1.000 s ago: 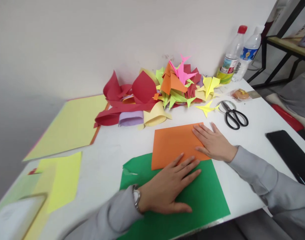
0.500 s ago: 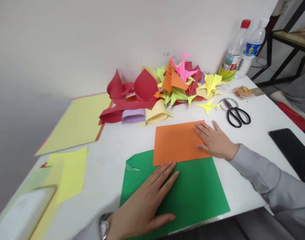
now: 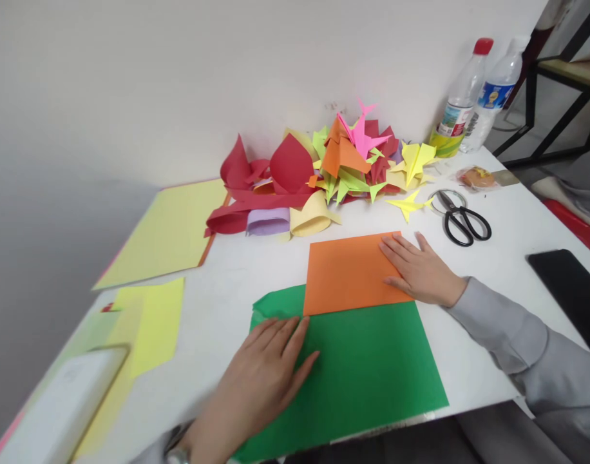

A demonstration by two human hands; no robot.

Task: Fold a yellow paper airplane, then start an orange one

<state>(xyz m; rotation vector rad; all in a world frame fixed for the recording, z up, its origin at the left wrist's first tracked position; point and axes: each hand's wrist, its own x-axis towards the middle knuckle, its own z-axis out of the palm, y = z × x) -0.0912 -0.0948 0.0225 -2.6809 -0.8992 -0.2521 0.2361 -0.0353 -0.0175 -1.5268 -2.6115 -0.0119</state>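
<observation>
An orange folded sheet (image 3: 346, 274) lies on the white table (image 3: 222, 303), overlapping the top edge of a green sheet (image 3: 367, 374). My right hand (image 3: 418, 270) rests flat with fingers stretched out on the orange sheet's right end. My left hand (image 3: 259, 380) lies open and flat on the left part of the green sheet, fingertips just below the orange sheet's lower left corner. Neither hand holds anything.
A heap of folded coloured paper shapes (image 3: 333, 174) sits at the wall. Black scissors (image 3: 462, 219), two plastic bottles (image 3: 462, 90), a wrapped snack (image 3: 475, 177) and a black phone (image 3: 568, 293) lie to the right. Yellow sheets (image 3: 167, 232) lie to the left.
My left hand has slid leftward along the orange sheet's lower edge, off it and onto the green sheet. My right hand has stayed on the orange sheet.
</observation>
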